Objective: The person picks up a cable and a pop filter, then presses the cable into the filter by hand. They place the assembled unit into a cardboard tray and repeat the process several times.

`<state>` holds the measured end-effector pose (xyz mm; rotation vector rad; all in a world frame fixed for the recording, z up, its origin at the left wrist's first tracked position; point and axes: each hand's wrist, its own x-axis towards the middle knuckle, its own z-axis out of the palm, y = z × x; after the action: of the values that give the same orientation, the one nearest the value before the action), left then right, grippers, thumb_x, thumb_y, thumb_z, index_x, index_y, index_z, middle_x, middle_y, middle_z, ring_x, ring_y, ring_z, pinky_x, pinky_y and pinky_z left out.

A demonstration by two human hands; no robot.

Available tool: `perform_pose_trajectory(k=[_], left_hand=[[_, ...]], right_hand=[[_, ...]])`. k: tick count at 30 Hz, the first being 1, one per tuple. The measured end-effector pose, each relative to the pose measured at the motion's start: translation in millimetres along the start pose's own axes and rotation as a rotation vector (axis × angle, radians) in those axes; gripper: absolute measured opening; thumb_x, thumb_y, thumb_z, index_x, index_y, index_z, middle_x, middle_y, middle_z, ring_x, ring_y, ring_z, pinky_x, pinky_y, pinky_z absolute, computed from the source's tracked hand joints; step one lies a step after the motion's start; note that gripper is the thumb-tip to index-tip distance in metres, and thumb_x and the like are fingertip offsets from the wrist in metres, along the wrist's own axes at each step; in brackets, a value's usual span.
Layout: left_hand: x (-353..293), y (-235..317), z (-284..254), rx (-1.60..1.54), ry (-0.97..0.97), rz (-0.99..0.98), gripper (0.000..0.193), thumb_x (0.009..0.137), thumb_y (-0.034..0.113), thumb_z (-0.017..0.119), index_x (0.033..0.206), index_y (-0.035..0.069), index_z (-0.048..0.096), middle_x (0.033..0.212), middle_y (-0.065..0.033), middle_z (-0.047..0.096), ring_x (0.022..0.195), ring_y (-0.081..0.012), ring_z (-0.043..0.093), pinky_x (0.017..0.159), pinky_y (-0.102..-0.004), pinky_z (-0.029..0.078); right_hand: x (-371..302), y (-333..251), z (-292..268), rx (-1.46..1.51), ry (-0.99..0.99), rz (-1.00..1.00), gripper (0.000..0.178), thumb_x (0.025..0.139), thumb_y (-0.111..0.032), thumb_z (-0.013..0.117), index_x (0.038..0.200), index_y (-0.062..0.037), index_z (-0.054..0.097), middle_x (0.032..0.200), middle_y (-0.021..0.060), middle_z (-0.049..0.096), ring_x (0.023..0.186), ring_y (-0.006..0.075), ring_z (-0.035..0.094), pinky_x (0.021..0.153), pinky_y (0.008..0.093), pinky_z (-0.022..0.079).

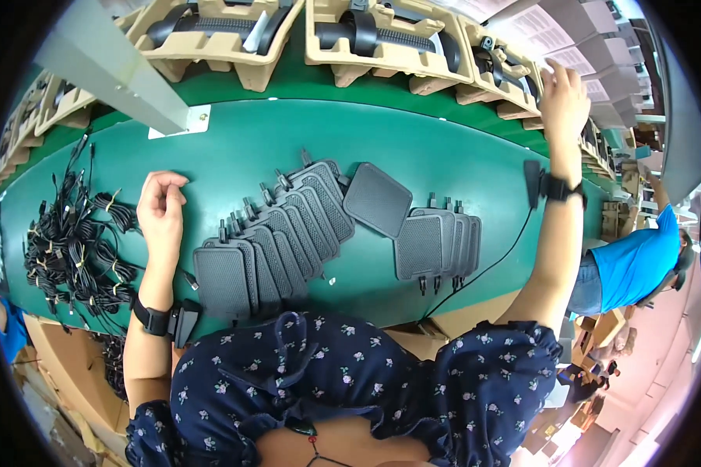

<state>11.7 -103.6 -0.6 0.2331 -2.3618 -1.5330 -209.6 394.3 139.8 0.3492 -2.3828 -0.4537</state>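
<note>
My left hand hovers over the green table between the black cable bundles and a row of panels. Its fingers are loosely curled, and nothing shows in them. At the far right my right hand is stretched out, fingers apart, beside the end of a tan moulded pulp tray holding black parts. Whether the fingertips touch the tray is hard to tell. Overlapping black mesh panels with short stems lie before me. One separate panel rests at an angle between that row and a smaller stack on the right.
Bundled black cables are heaped at the left. More pulp trays with black cylindrical devices line the far side. A grey metal post stands at the far left. A thin cable runs from my right wrist device. Another person is at right.
</note>
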Motion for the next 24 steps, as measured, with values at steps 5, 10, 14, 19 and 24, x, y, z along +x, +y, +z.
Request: perform_pose_trajectory(k=[5, 10, 14, 19, 24], left_hand=[[-0.5, -0.5, 1.6, -0.043, 0.032, -0.012, 0.012, 0.081, -0.007, 0.046, 0.081, 0.0, 0.056, 0.082, -0.0011, 0.052, 0.06, -0.0058, 0.046, 0.053, -0.0173, 0.036], [4.5, 4.2, 8.5, -0.061, 0.018, 0.019, 0.011, 0.081, -0.006, 0.047, 0.08, 0.0, 0.056, 0.079, 0.0, 0.052, 0.059, -0.0059, 0.046, 0.053, -0.0178, 0.036], [4.3, 2.5, 5.4, 0.011, -0.02, 0.017, 0.009, 0.083, -0.003, 0.048, 0.083, 0.001, 0.057, 0.083, -0.0002, 0.054, 0.062, -0.0058, 0.048, 0.058, -0.0171, 0.039], [3.8, -2.0, 1.9, -0.031, -0.02, 0.031, 0.009, 0.083, -0.002, 0.048, 0.083, 0.001, 0.057, 0.082, 0.0006, 0.054, 0.061, -0.0052, 0.048, 0.054, -0.0173, 0.038], [6.0, -4.9, 2.4, -0.034, -0.031, 0.05, 0.01, 0.083, -0.002, 0.048, 0.083, 0.002, 0.057, 0.081, 0.001, 0.053, 0.061, -0.0047, 0.048, 0.049, -0.0173, 0.036]], right_hand=[[-54.0, -142.5, -122.4, 0.629, -0.492, -0.434, 0.07, 0.068, -0.031, 0.069, 0.129, -0.0137, 0.04, 0.109, 0.0106, 0.055, 0.095, 0.0265, 0.054, 0.079, 0.0348, 0.046], [-102.1, -177.0, -129.5, 0.557, -0.853, -0.455, 0.089, 0.062, -0.034, 0.073, 0.135, -0.0129, 0.026, 0.113, 0.0164, 0.046, 0.103, 0.0311, 0.047, 0.085, 0.041, 0.043], [-104.4, -170.0, -104.8, 0.566, -0.759, -0.351, 0.06, 0.071, -0.016, 0.066, 0.125, -0.0117, 0.04, 0.104, 0.0132, 0.049, 0.098, 0.032, 0.049, 0.079, 0.0383, 0.046], [-82.5, -147.7, -114.4, 0.16, -0.461, -0.372, 0.018, 0.076, -0.022, 0.06, 0.093, -0.0171, 0.064, 0.086, 0.0078, 0.055, 0.08, 0.0228, 0.058, 0.063, 0.0341, 0.048], [-93.4, -122.7, -100.8, 0.252, -0.659, -0.013, 0.022, 0.086, -0.027, 0.052, 0.097, -0.0117, 0.063, 0.078, 0.01, 0.064, 0.066, 0.0251, 0.061, 0.059, 0.0337, 0.048]])
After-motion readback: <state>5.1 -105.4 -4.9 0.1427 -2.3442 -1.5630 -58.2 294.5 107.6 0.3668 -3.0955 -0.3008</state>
